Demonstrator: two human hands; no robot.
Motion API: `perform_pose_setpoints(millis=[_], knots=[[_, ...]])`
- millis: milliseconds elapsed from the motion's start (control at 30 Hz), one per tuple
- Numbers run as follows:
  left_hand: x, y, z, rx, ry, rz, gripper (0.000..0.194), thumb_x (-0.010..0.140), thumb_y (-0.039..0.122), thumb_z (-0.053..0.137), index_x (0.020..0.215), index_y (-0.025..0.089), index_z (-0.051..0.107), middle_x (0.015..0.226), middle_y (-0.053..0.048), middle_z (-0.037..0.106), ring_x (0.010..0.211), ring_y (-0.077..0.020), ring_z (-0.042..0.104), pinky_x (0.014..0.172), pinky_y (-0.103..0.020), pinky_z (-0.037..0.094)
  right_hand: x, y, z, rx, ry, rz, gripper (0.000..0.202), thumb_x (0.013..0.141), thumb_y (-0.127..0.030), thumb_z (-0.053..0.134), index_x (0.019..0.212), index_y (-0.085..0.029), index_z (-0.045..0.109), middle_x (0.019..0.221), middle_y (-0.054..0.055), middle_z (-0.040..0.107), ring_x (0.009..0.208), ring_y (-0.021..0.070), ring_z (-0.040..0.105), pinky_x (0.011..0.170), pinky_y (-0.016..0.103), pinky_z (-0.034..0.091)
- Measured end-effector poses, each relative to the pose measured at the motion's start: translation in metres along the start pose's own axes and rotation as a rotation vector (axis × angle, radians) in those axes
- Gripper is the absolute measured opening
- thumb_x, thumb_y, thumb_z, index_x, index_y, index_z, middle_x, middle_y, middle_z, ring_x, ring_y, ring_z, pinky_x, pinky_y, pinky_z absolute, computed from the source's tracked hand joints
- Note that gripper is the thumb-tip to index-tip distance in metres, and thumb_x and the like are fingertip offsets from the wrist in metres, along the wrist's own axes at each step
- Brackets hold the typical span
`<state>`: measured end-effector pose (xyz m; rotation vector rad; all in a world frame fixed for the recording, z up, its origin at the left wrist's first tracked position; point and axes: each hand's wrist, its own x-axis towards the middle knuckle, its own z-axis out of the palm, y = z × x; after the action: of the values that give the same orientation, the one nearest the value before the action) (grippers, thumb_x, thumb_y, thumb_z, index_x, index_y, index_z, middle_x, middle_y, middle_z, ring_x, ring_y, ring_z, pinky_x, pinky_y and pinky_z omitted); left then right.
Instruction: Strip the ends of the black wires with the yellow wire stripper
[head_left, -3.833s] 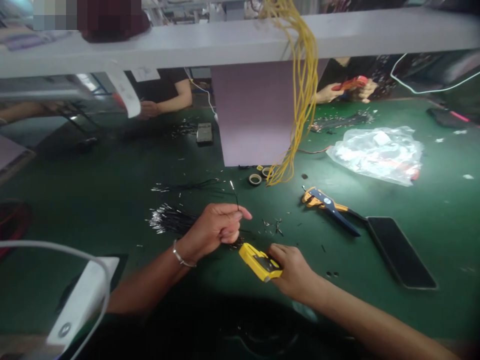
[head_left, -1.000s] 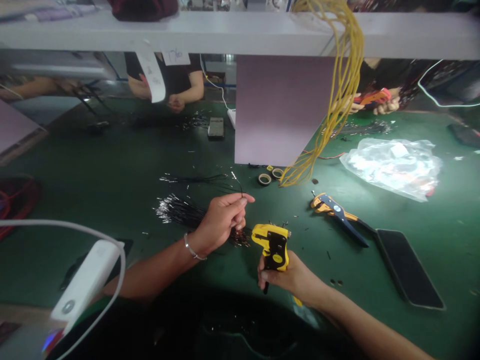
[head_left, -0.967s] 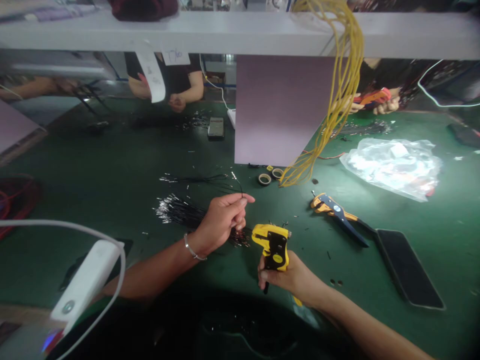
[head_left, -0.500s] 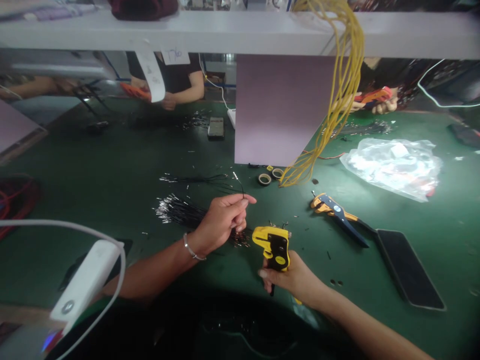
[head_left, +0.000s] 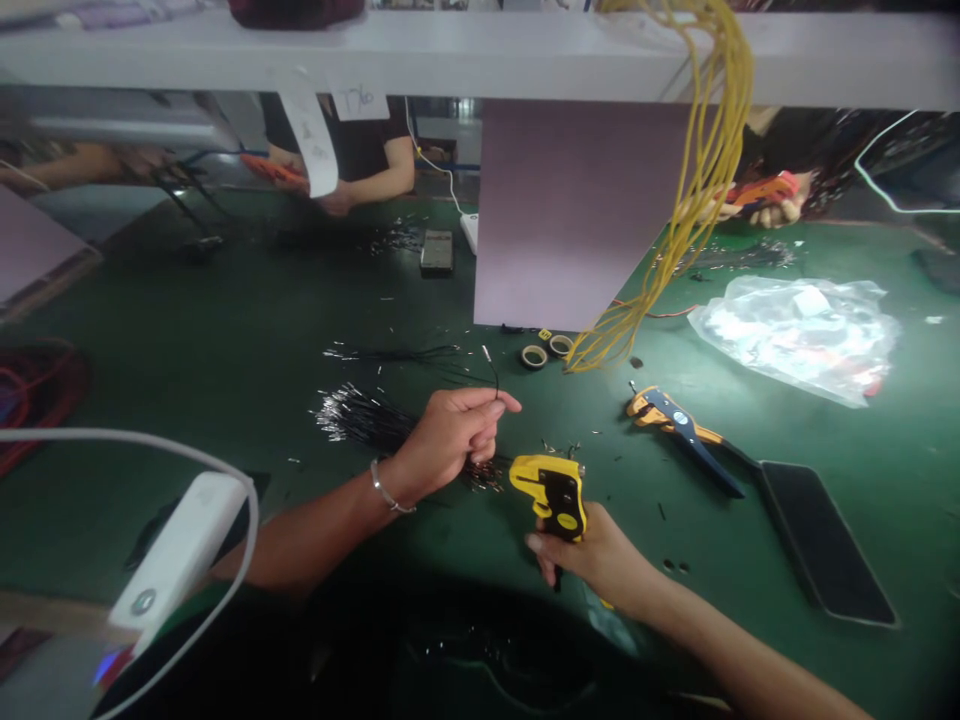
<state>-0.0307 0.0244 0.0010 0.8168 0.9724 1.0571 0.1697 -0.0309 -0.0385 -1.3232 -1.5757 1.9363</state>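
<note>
My left hand (head_left: 457, 432) pinches a thin black wire (head_left: 496, 380) between thumb and forefinger, its pale metal end pointing up. Under and beside that hand lies a bundle of black wires (head_left: 367, 420) with silvery tips on the left and copper-coloured ends on the right. A smaller group of black wires (head_left: 405, 354) lies behind it. My right hand (head_left: 581, 550) is wrapped round the grip of a yellow and black wire stripper (head_left: 559, 495). Its jaws face left, just right of the bundle and apart from the held wire.
Right of my hands lie a second wire stripper (head_left: 679, 430) and a dark phone (head_left: 825, 545). Behind are tape rolls (head_left: 533, 357), a plastic bag (head_left: 799, 335) and hanging yellow wires (head_left: 694, 190). A white power strip (head_left: 180, 550) stands at left. Co-workers' hands hold orange-red tools across the table.
The whole view has shifted slightly, with most things sitting a little further right. Both hands keep their holds on the wire and the wire stripper.
</note>
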Motion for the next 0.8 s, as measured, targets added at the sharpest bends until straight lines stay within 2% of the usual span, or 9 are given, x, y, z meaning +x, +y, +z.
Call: perform_pose_setpoints(millis=[200, 400, 567, 667, 800], knots=[[-0.0005, -0.001, 0.0009, 0.012, 0.0, -0.009, 0.012, 0.08, 0.024, 0.063, 0.078, 0.015, 0.07, 0.044, 0.008, 0.029, 0.04, -0.0045, 0.026, 0.042, -0.025, 0.022, 0.0, -0.0017, -0.0056, -0.029, 0.01, 0.008, 0.036, 0.074, -0.045, 0.066, 0.052, -0.02, 0.052, 0.046, 0.003, 0.058, 0.047, 0.0151, 0.05, 0.055, 0.03, 0.042], [0.003, -0.0032, -0.0027, 0.007, -0.024, -0.027, 0.013, 0.08, 0.024, 0.063, 0.08, 0.013, 0.07, 0.044, 0.009, 0.028, 0.039, -0.004, 0.025, 0.043, -0.025, 0.022, -0.0024, -0.0045, -0.0106, -0.027, -0.072, 0.001, 0.037, 0.076, -0.042, 0.064, 0.049, -0.018, 0.056, 0.046, 0.004, 0.059, 0.048, 0.0139, 0.047, 0.053, 0.029, 0.037], [0.0003, -0.0023, 0.0026, 0.022, 0.005, -0.045, 0.012, 0.078, 0.023, 0.064, 0.077, 0.012, 0.068, 0.043, 0.009, 0.029, 0.039, -0.0037, 0.025, 0.043, -0.024, 0.021, -0.0007, -0.0036, -0.0074, 0.17, 0.006, -0.004, 0.027, 0.072, -0.038, 0.069, 0.059, -0.017, 0.058, 0.046, 0.002, 0.061, 0.051, 0.0152, 0.053, 0.06, 0.03, 0.041], [-0.0036, -0.0004, 0.0062, 0.03, 0.013, -0.047, 0.012, 0.078, 0.023, 0.063, 0.077, 0.012, 0.068, 0.043, 0.009, 0.029, 0.039, -0.0037, 0.024, 0.044, -0.025, 0.021, 0.0031, -0.0019, -0.0051, 0.263, 0.011, -0.016, 0.026, 0.072, -0.038, 0.069, 0.062, -0.017, 0.058, 0.046, 0.001, 0.061, 0.05, 0.0155, 0.056, 0.058, 0.029, 0.041], [-0.0027, 0.0014, 0.0042, 0.044, 0.027, -0.024, 0.012, 0.078, 0.022, 0.063, 0.077, 0.013, 0.069, 0.042, 0.008, 0.03, 0.039, -0.004, 0.025, 0.044, -0.025, 0.022, 0.0056, 0.0012, -0.0043, 0.226, 0.039, -0.02, 0.025, 0.072, -0.036, 0.068, 0.061, -0.017, 0.056, 0.047, 0.0, 0.06, 0.049, 0.0139, 0.053, 0.057, 0.028, 0.041]])
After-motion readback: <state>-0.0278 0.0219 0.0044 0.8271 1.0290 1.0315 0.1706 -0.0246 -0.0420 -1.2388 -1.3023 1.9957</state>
